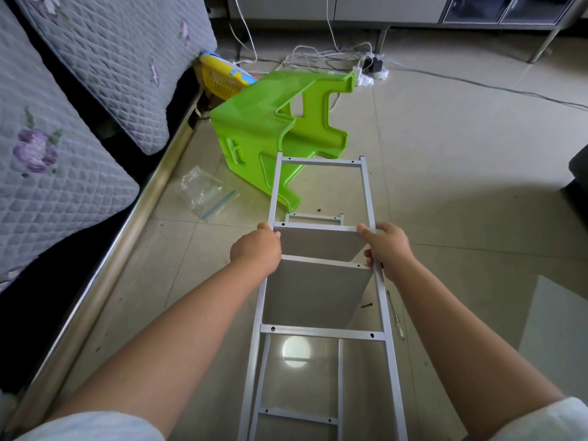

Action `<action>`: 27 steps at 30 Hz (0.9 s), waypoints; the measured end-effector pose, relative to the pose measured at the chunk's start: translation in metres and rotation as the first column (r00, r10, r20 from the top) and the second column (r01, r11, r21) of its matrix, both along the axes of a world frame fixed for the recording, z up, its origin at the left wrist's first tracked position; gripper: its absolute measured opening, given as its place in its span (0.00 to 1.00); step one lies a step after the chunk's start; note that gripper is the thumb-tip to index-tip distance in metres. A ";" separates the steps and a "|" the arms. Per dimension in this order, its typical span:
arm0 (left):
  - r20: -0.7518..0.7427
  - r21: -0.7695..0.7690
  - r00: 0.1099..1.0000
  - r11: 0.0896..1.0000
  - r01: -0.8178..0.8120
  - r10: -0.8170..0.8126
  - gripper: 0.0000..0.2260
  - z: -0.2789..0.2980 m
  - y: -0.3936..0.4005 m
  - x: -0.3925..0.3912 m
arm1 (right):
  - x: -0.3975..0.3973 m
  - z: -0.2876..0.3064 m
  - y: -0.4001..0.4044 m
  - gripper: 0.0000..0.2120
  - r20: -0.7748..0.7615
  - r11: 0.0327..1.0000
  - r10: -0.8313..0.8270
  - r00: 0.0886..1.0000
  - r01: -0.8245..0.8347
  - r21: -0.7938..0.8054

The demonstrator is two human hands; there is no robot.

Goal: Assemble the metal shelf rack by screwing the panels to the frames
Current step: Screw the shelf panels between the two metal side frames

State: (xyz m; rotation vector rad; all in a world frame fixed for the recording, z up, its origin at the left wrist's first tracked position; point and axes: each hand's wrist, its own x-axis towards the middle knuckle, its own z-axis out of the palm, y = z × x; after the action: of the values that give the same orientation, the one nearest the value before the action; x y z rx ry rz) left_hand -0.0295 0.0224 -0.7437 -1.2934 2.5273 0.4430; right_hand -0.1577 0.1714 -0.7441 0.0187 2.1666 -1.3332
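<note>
No writing can be read on anything. The left hand [256, 249] grips the left rail of the grey metal frame [321, 332], and the right hand [386, 249] curls round its right rail. The ladder-like frame stands on the tiled floor [461, 173], between the hands, with two pale panels [313, 294] fitted below its rungs.
</note>
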 end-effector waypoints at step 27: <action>-0.211 0.157 0.970 0.984 -0.089 0.121 0.25 -0.021 -0.018 -0.014 | -0.012 0.006 -0.003 0.16 0.184 0.998 0.033 0.982 -0.040 0.039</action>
State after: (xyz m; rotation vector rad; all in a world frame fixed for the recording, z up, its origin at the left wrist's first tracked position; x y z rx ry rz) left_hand -0.0435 0.0041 -0.7651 -1.3954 2.5495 0.8213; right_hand -0.1697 0.1686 -0.7380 0.1134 2.0297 -1.2154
